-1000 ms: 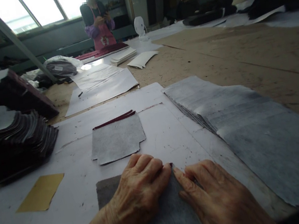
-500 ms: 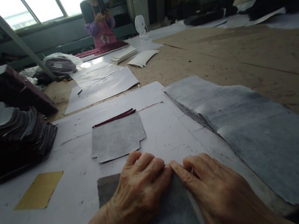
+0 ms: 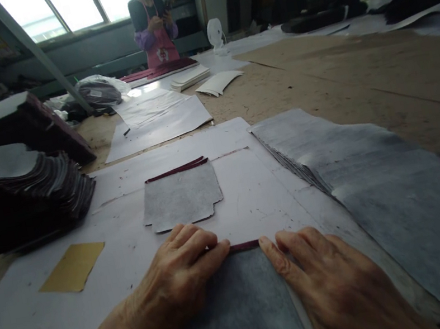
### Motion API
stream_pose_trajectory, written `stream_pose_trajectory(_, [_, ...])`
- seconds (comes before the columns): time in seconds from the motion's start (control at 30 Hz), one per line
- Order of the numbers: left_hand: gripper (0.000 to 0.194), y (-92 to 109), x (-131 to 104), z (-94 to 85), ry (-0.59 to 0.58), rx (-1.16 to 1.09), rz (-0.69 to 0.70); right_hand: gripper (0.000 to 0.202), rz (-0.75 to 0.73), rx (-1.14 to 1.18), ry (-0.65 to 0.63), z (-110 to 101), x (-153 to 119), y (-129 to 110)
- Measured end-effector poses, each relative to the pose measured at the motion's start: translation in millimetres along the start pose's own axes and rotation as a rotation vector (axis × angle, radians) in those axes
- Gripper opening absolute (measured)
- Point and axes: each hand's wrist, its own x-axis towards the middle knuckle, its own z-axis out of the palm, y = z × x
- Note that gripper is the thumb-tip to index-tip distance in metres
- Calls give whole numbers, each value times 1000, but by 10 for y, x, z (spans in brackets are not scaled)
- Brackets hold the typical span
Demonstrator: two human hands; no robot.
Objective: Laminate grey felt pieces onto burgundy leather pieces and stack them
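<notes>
A grey sheet (image 3: 245,307) lies in front of me, with a narrow maroon strip (image 3: 245,245) folded along its far edge. My left hand (image 3: 187,266) is closed at the left part of that fold, thumb and fingers pressed on the edge. Against the right end of the strip, my right hand (image 3: 329,276) presses its thumb and bent fingers; its palm side is hidden. The left part of the sheet is covered by my left hand and forearm. Just beyond my hands rests a smaller grey piece (image 3: 183,196) with a maroon folded edge and notched corners.
White paper (image 3: 127,215) covers the table. Layered grey sheets (image 3: 384,175) lie on the right, and a thick stack of dark pieces (image 3: 36,185) stands left, near a yellow-brown card (image 3: 73,268). Across the table a person (image 3: 156,34) in a pink apron stands near a white fan (image 3: 216,34).
My left hand has slid left along the far edge, away from my right hand, and the maroon strip now shows between them. The view has shifted slightly left.
</notes>
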Motion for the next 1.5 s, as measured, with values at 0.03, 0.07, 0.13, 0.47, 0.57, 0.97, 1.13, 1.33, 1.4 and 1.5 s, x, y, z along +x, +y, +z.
stream_pose_trajectory(0.03, [33,-10,-22,-19,-11,7,7,43,-8,-9,1,1,0,2])
stream_pose_trajectory(0.07, [33,-15,-37,-32,-25,15,13,42,-20,-18,3,0,3,4])
stream_pose_trajectory(0.13, [31,-16,-50,-39,-57,30,28,40,-54,-34,11,-8,15,1])
stream_pose_trajectory(0.47, [26,-55,-15,18,-51,53,38,44,-98,168,-54,-2,130,18])
stream_pose_trajectory(0.57, [26,-58,-23,25,-45,79,29,39,-8,266,-10,-25,72,180])
stream_pose_trajectory(0.97, [24,-25,-37,45,-18,157,40,32,12,184,140,40,390,-198])
stream_pose_trajectory(1.13, [23,-109,-137,-39,-23,109,7,34,-70,110,91,171,384,-326])
stream_pose_trajectory(1.33, [34,-247,-343,-220,-4,-66,-46,38,-94,95,56,165,380,-253])
stream_pose_trajectory(1.4, [34,-254,-361,-229,-30,-83,-45,39,-119,84,29,159,405,-239])
stream_pose_trajectory(1.5, [31,-246,-355,-205,-65,-65,-17,39,-192,47,-2,138,461,-243])
